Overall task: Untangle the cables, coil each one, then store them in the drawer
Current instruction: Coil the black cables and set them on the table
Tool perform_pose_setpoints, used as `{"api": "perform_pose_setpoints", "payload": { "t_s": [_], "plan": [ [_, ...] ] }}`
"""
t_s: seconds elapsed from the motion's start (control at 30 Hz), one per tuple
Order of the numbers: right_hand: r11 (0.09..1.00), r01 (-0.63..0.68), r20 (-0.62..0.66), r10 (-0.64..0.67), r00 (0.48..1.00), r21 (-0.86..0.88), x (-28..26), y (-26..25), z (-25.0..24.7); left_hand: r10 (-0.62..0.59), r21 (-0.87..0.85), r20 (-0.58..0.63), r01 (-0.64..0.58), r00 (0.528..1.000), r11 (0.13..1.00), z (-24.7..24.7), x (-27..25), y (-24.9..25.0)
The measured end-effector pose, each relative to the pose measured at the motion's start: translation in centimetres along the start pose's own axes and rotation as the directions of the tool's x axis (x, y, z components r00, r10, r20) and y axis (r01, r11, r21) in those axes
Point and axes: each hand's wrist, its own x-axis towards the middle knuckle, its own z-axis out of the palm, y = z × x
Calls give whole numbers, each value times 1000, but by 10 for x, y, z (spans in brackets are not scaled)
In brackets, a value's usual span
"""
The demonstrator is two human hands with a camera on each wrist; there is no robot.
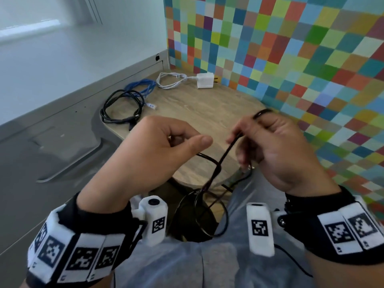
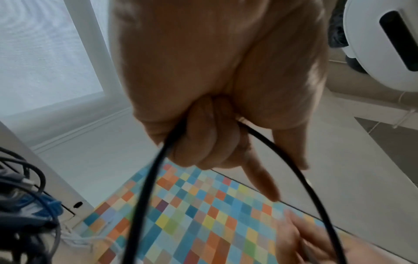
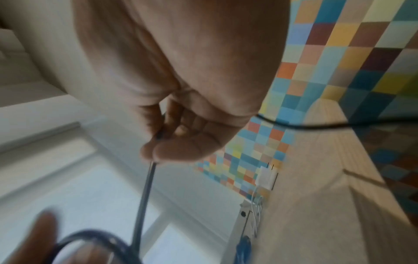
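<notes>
- The black cable [image 1: 226,151] hangs between both hands over the near edge of the wooden table [image 1: 207,104], its loops drooping toward the lap.
- The left hand [image 1: 145,150] is curled, gripping a loop of it.
- The right hand [image 1: 276,146] pinches a strand between thumb and fingertips.
- The cable looks light, limp and fairly smooth, so it likely springs out of shape; holding the gathered loops where they cross should keep the coil together.
- A black coil [image 1: 122,107], a blue cable [image 1: 141,86] and a white charger [image 1: 204,80] lie at the table's far side.
</notes>
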Motion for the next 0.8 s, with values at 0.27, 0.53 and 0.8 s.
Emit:
{"api": "perform_pose_setpoints", "payload": {
  "t_s": [0.27,0.53,0.8],
  "plan": [
    [983,123,-331,-72,941,136,10,-16,-37,-46,46,-53,48,998,998,-24,1,-17],
    [973,83,-54,-73,996,216,7,-8,-14,6,-211,-139,-35,990,977,2,7,-14],
    [965,-91,244,30,969,245,-4,2,15,16,-328,-212,-87,977,941,22,15,-8]
  ]
}}
